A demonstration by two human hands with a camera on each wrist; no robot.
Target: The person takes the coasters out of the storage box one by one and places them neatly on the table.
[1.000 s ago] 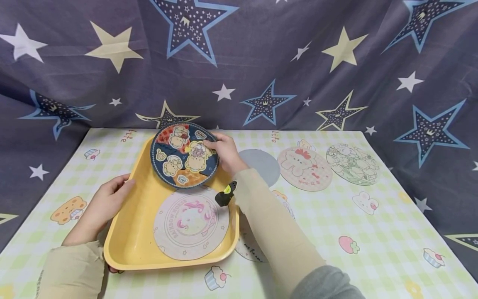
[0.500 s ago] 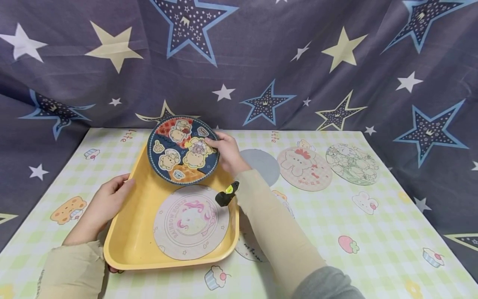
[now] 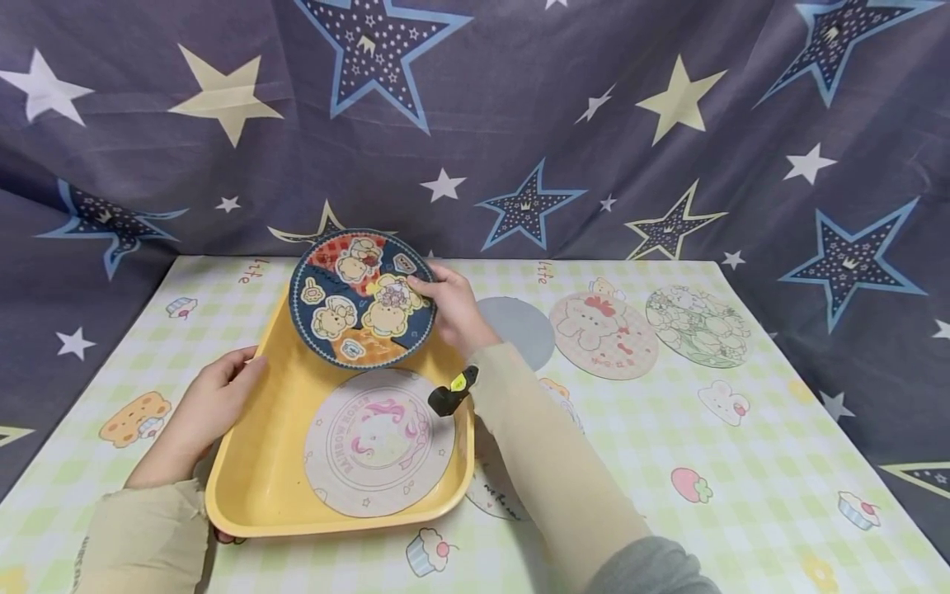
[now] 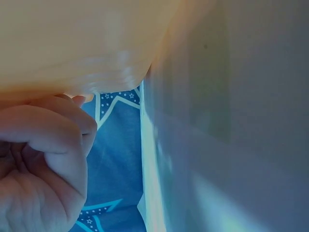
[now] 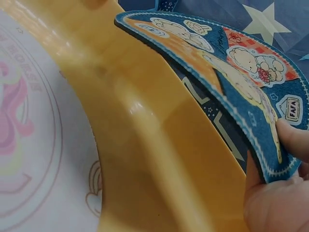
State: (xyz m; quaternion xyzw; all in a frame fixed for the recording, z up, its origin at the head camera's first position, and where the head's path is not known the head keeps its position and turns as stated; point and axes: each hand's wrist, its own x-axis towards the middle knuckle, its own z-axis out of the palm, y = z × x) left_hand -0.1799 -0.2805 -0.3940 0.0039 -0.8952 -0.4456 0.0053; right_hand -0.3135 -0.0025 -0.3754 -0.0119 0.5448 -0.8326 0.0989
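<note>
Nearby, right hand (image 3: pixel 456 305) and sleeve (image 3: pixel 545 437) partly hide a grey disc (image 3: pixel 521 328).

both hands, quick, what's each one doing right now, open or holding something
Left hand: closed, gripping the side of the yellow tray.
Right hand: closed, pinching the dark blue round mat by its edge.

Star-patterned dark cloth backdrop (image 3: pixel 519 91) behind a pale green-checked tablecloth (image 3: pixel 779 470)

Head view high, facing forward-down; wrist views close; all share tray (image 3: pixel 270 454).
</note>
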